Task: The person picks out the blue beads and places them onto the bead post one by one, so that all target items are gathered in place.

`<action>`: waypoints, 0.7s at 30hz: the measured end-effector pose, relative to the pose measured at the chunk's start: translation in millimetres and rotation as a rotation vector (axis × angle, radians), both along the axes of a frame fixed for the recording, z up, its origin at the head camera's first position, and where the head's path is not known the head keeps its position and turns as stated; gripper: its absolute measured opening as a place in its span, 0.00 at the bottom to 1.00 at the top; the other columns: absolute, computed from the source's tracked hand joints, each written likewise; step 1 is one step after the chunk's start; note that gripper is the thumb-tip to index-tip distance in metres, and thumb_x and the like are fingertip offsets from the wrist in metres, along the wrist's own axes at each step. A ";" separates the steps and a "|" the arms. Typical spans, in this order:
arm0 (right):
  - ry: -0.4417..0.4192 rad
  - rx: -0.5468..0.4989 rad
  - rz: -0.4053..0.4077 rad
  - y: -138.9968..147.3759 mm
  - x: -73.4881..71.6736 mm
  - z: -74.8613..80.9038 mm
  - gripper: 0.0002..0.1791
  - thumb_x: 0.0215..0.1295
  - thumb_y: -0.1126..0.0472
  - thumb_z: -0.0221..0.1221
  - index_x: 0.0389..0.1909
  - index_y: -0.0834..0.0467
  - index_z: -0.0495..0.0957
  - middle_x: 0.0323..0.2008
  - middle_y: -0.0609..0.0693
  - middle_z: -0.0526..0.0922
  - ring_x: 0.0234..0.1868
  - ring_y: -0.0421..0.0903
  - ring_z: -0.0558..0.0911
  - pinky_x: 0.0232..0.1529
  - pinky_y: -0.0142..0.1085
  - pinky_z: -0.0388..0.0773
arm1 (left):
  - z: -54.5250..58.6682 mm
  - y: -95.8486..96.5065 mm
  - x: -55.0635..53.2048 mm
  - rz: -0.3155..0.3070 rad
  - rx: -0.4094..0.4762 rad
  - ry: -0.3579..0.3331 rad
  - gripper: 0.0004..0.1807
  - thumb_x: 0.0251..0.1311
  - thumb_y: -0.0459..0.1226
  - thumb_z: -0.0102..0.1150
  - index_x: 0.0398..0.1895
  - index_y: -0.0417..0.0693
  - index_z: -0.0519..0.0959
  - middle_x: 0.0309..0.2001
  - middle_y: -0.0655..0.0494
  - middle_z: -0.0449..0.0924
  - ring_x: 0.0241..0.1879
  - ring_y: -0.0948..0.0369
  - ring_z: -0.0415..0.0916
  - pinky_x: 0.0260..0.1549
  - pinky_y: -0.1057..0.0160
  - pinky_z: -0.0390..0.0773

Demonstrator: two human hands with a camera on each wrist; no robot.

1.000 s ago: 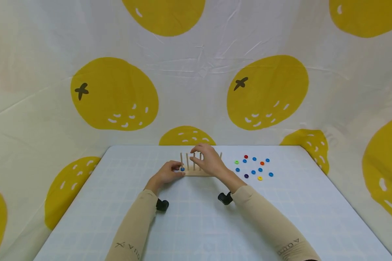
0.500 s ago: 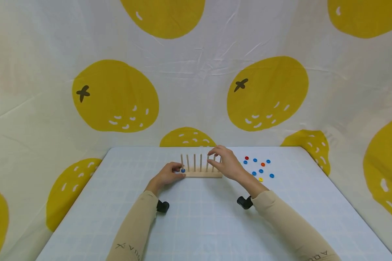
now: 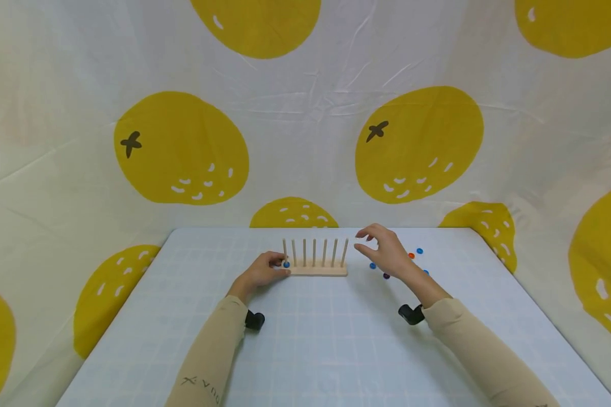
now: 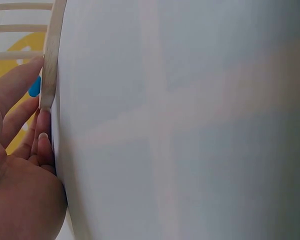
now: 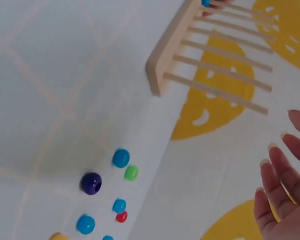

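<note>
Wooden peg rack: set toward the far side of the table; its long axis is laid left to right, and its seven pegs are pointed upward.
Blue bead: threaded on the leftmost peg, down by the base.
Left hand: the rack's left end is gripped, apparently so that the base is kept steady.
Right hand: raised just right of the rack, thumb and fingers parted, nothing held.
Loose beads: scattered right of the rack, seemingly placed within the right hand's reach; dark purple, green and red are seen among blue.
Fruit-print backdrop: hung beyond the table.
</note>
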State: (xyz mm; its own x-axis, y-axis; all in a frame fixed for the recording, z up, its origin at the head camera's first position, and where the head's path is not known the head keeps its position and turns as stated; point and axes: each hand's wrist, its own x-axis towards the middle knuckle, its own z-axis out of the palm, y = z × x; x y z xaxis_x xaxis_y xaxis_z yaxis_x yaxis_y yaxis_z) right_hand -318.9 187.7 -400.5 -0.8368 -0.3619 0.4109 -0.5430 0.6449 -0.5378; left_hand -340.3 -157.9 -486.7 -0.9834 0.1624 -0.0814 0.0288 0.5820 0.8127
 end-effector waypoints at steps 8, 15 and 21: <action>-0.030 0.032 -0.092 41.2 -1.6 -3.0 0.16 0.70 0.61 0.66 0.53 0.65 0.81 0.51 0.60 0.82 0.49 0.57 0.78 0.49 0.53 0.76 | -0.4 1.9 0.1 0.007 0.004 -0.006 0.27 0.62 0.39 0.71 0.64 0.42 0.78 0.54 0.47 0.78 0.53 0.51 0.71 0.58 0.50 0.71; -0.091 0.055 -0.182 74.4 -4.8 -5.6 0.17 0.71 0.61 0.64 0.55 0.65 0.79 0.53 0.63 0.80 0.53 0.61 0.76 0.53 0.54 0.74 | 0.4 0.3 -1.1 0.007 -0.001 -0.004 0.27 0.63 0.39 0.71 0.64 0.42 0.78 0.55 0.47 0.78 0.53 0.51 0.71 0.59 0.49 0.71; -0.137 0.072 -0.242 99.5 -8.9 -14.0 0.19 0.72 0.60 0.63 0.59 0.65 0.77 0.55 0.64 0.79 0.54 0.61 0.74 0.53 0.53 0.76 | -2.0 -1.0 -0.6 -0.001 0.001 0.001 0.27 0.62 0.39 0.72 0.63 0.42 0.78 0.53 0.48 0.78 0.52 0.51 0.71 0.58 0.50 0.71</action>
